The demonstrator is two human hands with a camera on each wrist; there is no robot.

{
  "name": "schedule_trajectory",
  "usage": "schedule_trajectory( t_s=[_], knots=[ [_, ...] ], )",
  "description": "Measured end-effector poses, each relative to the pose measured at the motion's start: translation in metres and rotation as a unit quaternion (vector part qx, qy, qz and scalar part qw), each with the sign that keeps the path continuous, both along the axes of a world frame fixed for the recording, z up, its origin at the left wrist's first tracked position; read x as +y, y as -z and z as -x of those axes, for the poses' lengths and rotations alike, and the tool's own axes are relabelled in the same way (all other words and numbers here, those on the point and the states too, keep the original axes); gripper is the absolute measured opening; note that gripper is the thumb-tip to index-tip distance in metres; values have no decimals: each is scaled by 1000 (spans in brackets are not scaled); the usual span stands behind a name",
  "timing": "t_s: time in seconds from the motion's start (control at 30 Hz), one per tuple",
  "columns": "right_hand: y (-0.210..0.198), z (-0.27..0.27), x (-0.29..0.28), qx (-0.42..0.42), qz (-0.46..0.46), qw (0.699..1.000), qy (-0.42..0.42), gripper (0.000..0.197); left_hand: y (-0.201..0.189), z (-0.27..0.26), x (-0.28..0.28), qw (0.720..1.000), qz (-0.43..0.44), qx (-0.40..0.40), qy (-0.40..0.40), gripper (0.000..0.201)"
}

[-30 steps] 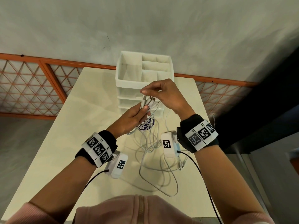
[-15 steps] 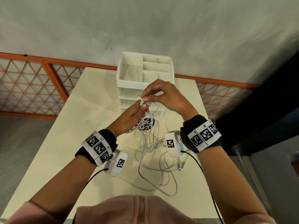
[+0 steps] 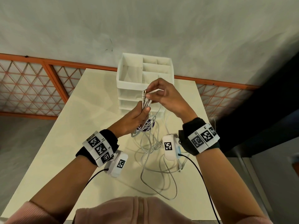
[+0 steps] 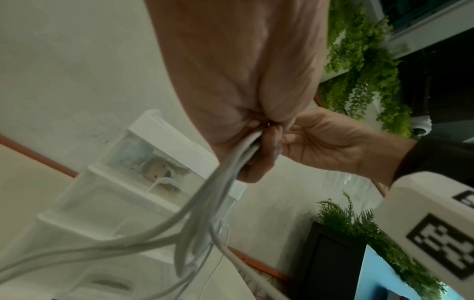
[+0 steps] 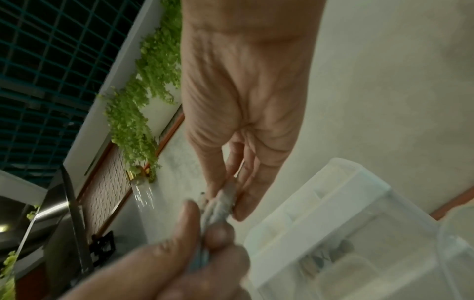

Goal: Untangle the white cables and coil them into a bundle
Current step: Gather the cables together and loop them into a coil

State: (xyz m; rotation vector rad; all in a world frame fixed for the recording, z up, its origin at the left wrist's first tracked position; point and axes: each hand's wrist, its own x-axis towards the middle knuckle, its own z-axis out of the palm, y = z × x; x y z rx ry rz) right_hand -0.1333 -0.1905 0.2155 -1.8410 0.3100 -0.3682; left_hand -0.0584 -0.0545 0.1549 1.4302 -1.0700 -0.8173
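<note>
The light, limp white cables [image 3: 151, 152] handle best by their stiff plug ends [image 3: 145, 101], which the left hand [image 3: 135, 120] grips and the right hand [image 3: 163, 97] pinches.

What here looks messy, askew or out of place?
Only the white cables: their ends are gathered upright between the left hand and right hand, but the rest hangs in uncoiled, crossing loops on the table. The drawer organizer stands square.
</note>
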Motion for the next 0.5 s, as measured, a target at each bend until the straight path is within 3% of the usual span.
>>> schedule_trajectory(
  t_s=[0.1, 0.2, 0.23, 0.3, 0.37, 0.43, 0.5],
  knots=[
    [14, 1, 1, 29, -60, 998, -1, 42, -10, 3, -2, 998, 21, 47, -25, 34],
    [31, 4, 5, 114, -65, 983, -129, 77, -18, 1, -5, 993, 55, 68, -74, 28],
    [37, 5, 8, 143, -53, 972, -179, 74, -20, -1, -6, 992, 66, 63, -88, 24],
    [44, 5, 14, 177, -19, 955, -235, 40, -22, -6, -6, 989, 91, 68, -96, 22],
    [45, 5, 19, 175, -10, 961, -215, 14, -23, -15, -5, 984, 110, 83, -117, 20],
    [44, 4, 18, 150, 25, 971, -182, 14, -21, -25, -4, 973, 133, 112, -152, 20],
    [41, 2, 18, 158, 121, 967, -160, 21, -13, -33, -4, 963, 140, 129, -192, 18]
  ],
)
